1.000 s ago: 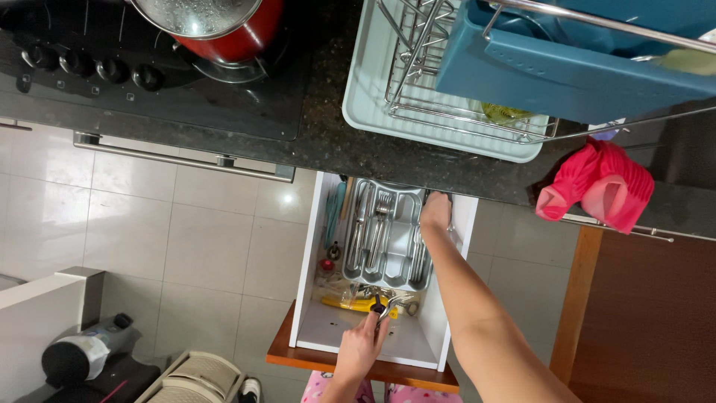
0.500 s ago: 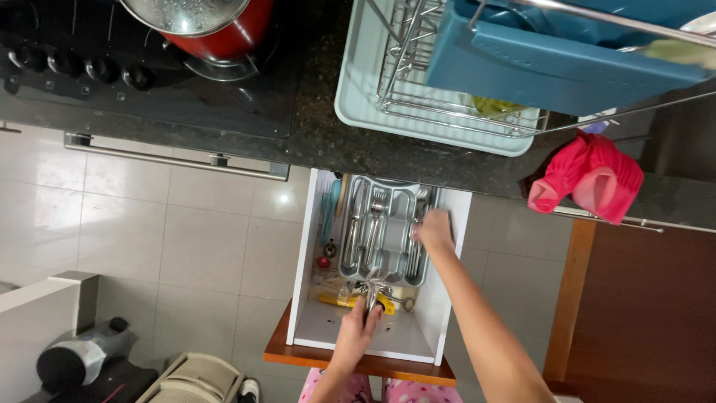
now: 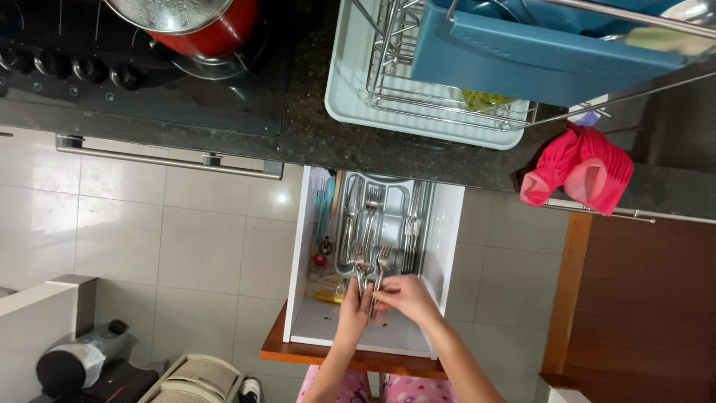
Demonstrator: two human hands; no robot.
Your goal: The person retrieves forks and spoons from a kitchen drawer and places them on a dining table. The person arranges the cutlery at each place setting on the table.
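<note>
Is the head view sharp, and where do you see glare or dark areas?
Head view: mostly sharp; the forks and both hands, left hand and right hand, are small but readable. Glare spot on the floor tile; the pot lid shines. The cooktop and the lower right corner are dark.

A home kitchen: a red pot (image 3: pixel 201 26) sits on a black stove (image 3: pixel 112 75) at the left end of the dark stone counter (image 3: pixel 313 134), a wire dish rack (image 3: pixel 418 82) stands on it further right, and an open cutlery drawer (image 3: pixel 373 254) hangs below its front edge over pale floor tiles (image 3: pixel 149 239)
</note>
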